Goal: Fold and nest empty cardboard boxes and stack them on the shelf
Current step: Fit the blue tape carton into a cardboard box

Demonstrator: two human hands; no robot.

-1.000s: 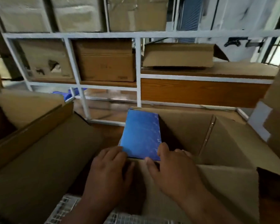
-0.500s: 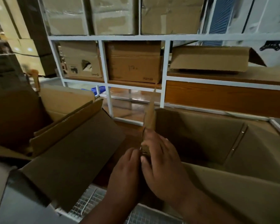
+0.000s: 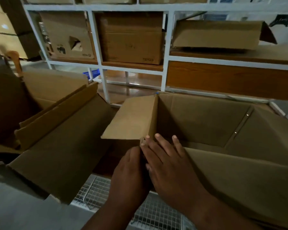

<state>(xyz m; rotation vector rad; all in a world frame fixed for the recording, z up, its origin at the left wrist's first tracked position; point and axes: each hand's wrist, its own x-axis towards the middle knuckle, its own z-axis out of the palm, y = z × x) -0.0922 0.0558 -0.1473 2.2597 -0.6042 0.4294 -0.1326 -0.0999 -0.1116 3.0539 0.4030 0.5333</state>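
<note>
A big open cardboard box (image 3: 206,123) stands right in front of me, its brown inside showing. Its left flap (image 3: 131,118) is folded outward to the left, brown face up. My right hand (image 3: 166,163) lies at the box's near-left corner, at the foot of that flap, with its fingers straight and spread. My left hand (image 3: 131,173) is pressed up beside it against the outside of the same corner; its fingertips are hidden in shadow under the flap. The white shelf rack (image 3: 100,67) stands behind the box.
A second open box (image 3: 56,146) with raised flaps lies on the left. Closed boxes (image 3: 131,44) fill the rack's bays, and a flattened box (image 3: 218,34) lies on the wooden shelf (image 3: 239,55) at the right. Wire mesh (image 3: 93,191) shows below my hands.
The left flap, lying inward with its blue face up, swung upright and then out to the left. Both hands stayed at the near-left corner. My view shifted left.
</note>
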